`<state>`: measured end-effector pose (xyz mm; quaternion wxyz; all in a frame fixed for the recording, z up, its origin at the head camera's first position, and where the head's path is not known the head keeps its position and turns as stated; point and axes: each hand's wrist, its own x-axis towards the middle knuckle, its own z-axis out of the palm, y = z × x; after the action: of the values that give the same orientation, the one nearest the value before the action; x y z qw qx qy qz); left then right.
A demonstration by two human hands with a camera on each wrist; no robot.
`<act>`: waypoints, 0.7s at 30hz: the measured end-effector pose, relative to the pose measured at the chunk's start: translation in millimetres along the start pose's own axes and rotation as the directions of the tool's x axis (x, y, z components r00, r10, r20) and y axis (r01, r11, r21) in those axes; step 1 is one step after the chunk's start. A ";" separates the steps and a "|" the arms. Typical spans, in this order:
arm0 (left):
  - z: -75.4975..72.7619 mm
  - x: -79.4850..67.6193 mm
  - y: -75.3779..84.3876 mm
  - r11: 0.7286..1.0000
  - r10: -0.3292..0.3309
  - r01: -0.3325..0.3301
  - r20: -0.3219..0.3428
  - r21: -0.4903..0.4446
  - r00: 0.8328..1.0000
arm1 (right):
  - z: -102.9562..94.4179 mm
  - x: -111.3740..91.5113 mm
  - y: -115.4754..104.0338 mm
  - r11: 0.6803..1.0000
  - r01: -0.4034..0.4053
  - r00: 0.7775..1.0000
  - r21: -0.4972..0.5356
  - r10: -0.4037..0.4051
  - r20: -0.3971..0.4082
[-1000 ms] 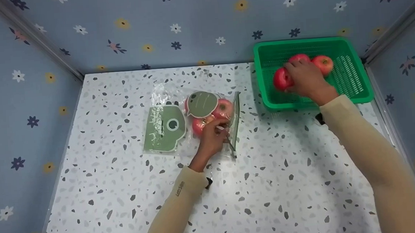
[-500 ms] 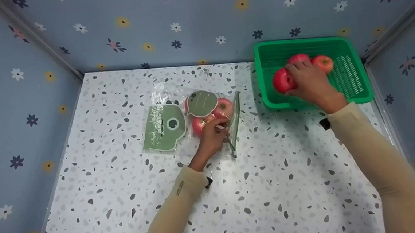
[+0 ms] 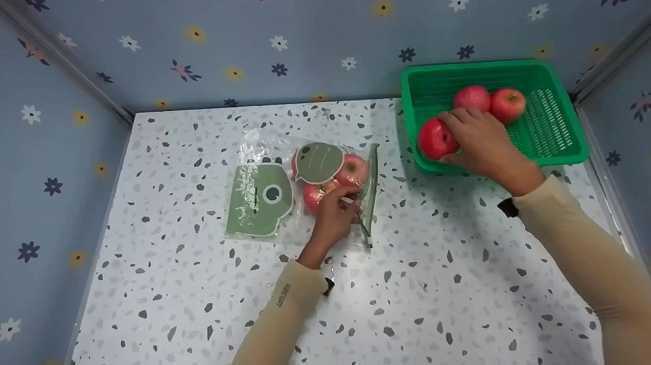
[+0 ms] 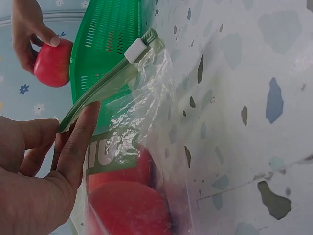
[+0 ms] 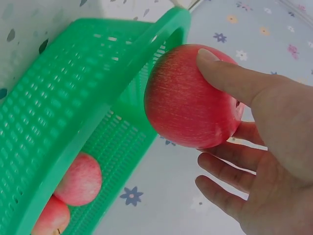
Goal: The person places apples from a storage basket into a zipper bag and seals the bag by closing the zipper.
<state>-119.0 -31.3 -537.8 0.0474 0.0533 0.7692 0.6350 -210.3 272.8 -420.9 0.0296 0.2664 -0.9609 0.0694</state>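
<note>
A red apple [image 5: 190,98] is gripped between the thumb and fingers of my right hand [image 3: 486,145], raised at the near left rim of the green basket [image 3: 499,163]. Two more apples [image 3: 507,105] lie inside that basket. On the left, a clear zip bag [image 4: 146,98] with a green dinosaur print [image 3: 261,201] lies flat, several apples [image 4: 128,208] showing through its plastic. My left hand [image 3: 336,219] pinches the bag's green zip edge [image 4: 98,88] near its mouth. A white slider [image 4: 135,50] sits on the zip, beyond the fingers in the left wrist view.
The white speckled table [image 3: 415,313] carries the bag at centre left and the basket at the back right. Blue flowered panels [image 3: 315,34] stand behind and on both sides, close to the basket's back and right.
My right hand has lifted the apple from the others and brought it toward the basket's near left rim. The left hand and the bag have stayed in place.
</note>
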 end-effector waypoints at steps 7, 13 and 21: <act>0.9 -0.7 0.2 1.000 -0.009 0.009 -0.003 -0.008 1.000 | 0.0 -2.4 -9.3 1.000 0.017 1.000 0.013 -0.018 0.010; 1.5 0.4 0.3 1.000 -0.009 0.009 -0.009 -0.005 1.000 | -3.2 -4.9 -18.9 0.998 0.055 0.998 0.010 -0.055 -0.029; -0.1 -0.2 -0.1 1.000 0.018 -0.017 -0.011 0.015 1.000 | 2.4 -8.5 -37.3 0.994 0.100 0.994 0.035 -0.099 -0.040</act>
<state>-118.8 -31.4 -537.9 0.0370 0.0567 0.7736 0.6300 -183.8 245.2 -419.7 0.0464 0.3130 -0.9443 0.0907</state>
